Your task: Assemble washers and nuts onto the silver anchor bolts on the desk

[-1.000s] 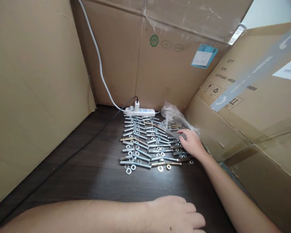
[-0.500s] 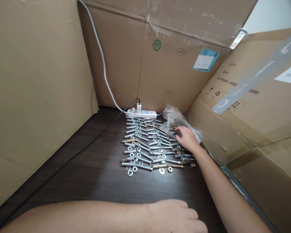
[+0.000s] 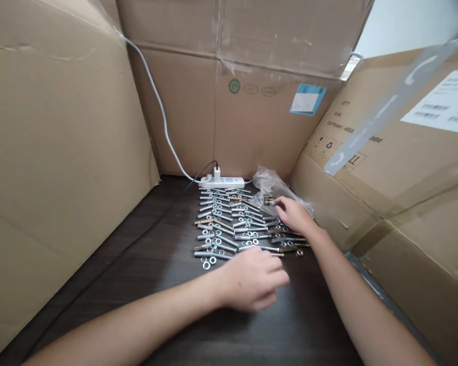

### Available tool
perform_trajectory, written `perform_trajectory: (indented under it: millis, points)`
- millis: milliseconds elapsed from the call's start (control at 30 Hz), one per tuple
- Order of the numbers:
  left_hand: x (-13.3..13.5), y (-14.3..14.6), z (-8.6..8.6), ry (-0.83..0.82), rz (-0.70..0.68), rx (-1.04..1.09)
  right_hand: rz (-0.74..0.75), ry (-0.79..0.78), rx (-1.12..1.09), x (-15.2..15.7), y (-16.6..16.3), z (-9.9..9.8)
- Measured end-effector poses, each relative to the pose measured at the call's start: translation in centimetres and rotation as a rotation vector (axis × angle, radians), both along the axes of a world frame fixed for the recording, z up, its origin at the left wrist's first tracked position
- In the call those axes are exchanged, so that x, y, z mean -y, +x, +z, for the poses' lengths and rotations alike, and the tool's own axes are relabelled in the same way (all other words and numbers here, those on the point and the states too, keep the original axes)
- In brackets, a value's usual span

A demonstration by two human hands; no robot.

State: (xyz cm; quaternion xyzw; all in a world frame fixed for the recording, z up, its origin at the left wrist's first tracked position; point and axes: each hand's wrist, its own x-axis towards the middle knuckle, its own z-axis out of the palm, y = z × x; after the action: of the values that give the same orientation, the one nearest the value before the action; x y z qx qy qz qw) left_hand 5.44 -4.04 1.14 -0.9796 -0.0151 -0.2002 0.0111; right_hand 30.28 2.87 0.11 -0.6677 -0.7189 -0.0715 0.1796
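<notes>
My right hand (image 3: 294, 214) reaches to the mouth of a clear plastic bag (image 3: 266, 179), thumb and fingertips pinched together beside small metal hardware (image 3: 269, 201). What sits between those fingertips is too small to make out. Closer to me, my left hand (image 3: 252, 279) hovers with curled fingers over the near end of the rows, back of the hand up; its palm is hidden. Sleeve anchor bolts (image 3: 221, 244) lie in columns, mostly silver, a few brass-coloured. Loose washers (image 3: 206, 265) and nuts (image 3: 212, 260) lie among them. My left hand covers part of the nearest middle bolts.
A white power strip (image 3: 229, 182) with a plugged-in charger (image 3: 217, 175) lies behind the rows. A black cable (image 3: 130, 245) crosses the dark tabletop (image 3: 137, 300). Cardboard boxes stand on the left (image 3: 61, 152), at the back (image 3: 183, 101) and on the right (image 3: 385, 203).
My left hand has moved forward from the near edge to the front of the bolt rows. My right hand stays by the bag, fingertips now more pinched. The camera view has shifted slightly.
</notes>
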Motion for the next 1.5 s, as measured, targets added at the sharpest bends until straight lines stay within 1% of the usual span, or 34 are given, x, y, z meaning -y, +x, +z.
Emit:
perform_trajectory:
  millis: [100,167,233,300,367,467,567,733,900,1000,1100,1233,1367,1500]
  points:
    - [-2.8,-1.8,0.5,-0.004,0.222,0.009,0.087,0.042,-0.003,1.8,-2.3,1.3]
    - [-4.4,-3.0,0.5,-0.022,0.337,0.029,0.192,0.092,0.019,2.7,-4.4,2.0]
    - [-5.5,-3.8,0.2,-0.052,0.433,0.085,0.28,0.126,0.031,3.3,-6.4,2.4]
    - [-6.1,-4.4,-0.1,-0.071,0.477,0.125,0.337,0.148,0.034,3.8,-8.0,2.6]
    - [-6.3,-4.7,-0.2,-0.076,0.484,0.148,0.396,0.154,0.039,4.2,-8.9,2.4]
    - [-6.2,-4.8,-0.1,-0.07,0.433,0.141,0.454,0.141,0.028,4.9,-9.2,2.0]
    - [-6.2,-4.8,-0.1,-0.076,0.382,0.129,0.482,0.136,0.004,5.4,-9.1,1.6]
    - [-6.3,-4.9,-0.1,-0.12,0.375,0.135,0.517,0.096,0.026,5.7,-9.9,1.3]
    - [-6.5,-5.3,-0.3,-0.217,0.372,0.131,0.515,0.065,0.011,5.8,-10.6,1.0]
    - [-6.5,-5.2,-0.4,-0.248,0.371,0.133,0.473,0.056,0.043,5.9,-10.8,0.8]
    - [-6.4,-5.1,-0.4,-0.254,0.366,0.141,0.425,0.057,0.05,6.1,-11.1,0.8]
    - [-6.3,-5.0,-0.4,-0.236,0.377,0.129,0.409,0.056,0.026,6.3,-11.3,0.9]
    - [-6.3,-5.1,-0.5,-0.212,0.407,0.094,0.413,0.045,0.013,6.1,-11.2,0.8]
    - [-6.4,-5.2,-0.5,-0.234,0.409,0.085,0.438,0.046,-0.006,5.9,-11.2,0.4]
